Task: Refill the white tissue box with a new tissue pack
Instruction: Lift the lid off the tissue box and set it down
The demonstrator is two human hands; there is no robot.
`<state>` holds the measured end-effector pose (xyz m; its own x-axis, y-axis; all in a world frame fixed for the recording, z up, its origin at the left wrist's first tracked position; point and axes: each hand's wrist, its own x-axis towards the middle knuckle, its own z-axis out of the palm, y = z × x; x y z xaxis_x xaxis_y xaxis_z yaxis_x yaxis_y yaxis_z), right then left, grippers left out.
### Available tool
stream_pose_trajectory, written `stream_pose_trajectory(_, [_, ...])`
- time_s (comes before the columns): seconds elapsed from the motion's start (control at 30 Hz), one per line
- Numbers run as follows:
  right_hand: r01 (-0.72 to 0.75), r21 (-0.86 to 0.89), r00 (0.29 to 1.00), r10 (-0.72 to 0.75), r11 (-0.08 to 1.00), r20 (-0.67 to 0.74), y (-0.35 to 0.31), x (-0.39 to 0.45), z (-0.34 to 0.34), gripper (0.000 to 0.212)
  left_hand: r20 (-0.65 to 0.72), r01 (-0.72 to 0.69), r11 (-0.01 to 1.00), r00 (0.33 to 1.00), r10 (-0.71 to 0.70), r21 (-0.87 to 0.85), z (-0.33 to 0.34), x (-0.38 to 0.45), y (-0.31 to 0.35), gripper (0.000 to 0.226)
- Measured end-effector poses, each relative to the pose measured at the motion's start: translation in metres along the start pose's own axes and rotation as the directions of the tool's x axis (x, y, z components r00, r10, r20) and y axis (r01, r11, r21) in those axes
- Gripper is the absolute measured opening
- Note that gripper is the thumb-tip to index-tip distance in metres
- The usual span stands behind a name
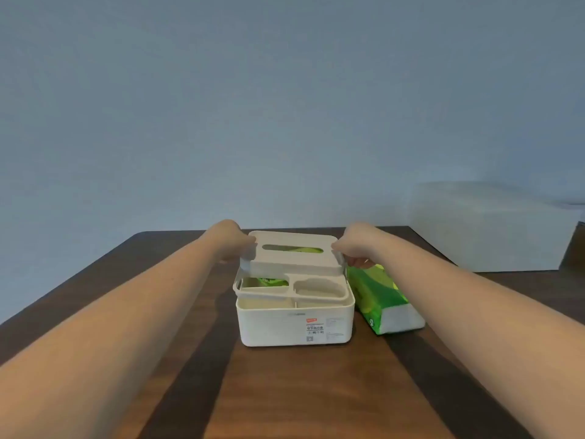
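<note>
A white tissue box (294,324) stands in the middle of the wooden table (285,391), with a label on its front. Its white lid (292,256), which has a tissue slot and two open compartments, is lifted and tilted above the box body. My left hand (229,240) grips the lid's left end and my right hand (354,245) grips its right end. Green packaging shows through the slot and under the lid's left side. A green tissue pack (380,299) lies on the table just right of the box.
A blue-grey wall rises behind the table. A pale blurred block (490,226) stands at the back right, and a dark object (574,248) shows at the right edge. The table's far edge runs just behind the box.
</note>
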<state>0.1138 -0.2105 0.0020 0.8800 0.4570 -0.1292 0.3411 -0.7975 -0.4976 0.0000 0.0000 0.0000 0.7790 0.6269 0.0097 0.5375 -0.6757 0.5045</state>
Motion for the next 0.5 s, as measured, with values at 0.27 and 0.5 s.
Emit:
stream_pose_trajectory(0.27, [-0.037, 0.038, 0.996, 0.040, 0.999, -0.079, -0.011, -0.002, 0.002, 0.014, -0.019, 0.032, 0.987, 0.999, -0.035, -0.156, -0.002, -0.001, -0.006, 0.014])
stream_pose_trajectory(0.5, [0.011, 0.110, 0.987, 0.006, 0.994, -0.158, -0.040, 0.002, 0.000, 0.021, -0.112, 0.018, 0.968, 0.993, -0.048, -0.251, -0.027, -0.002, -0.024, 0.013])
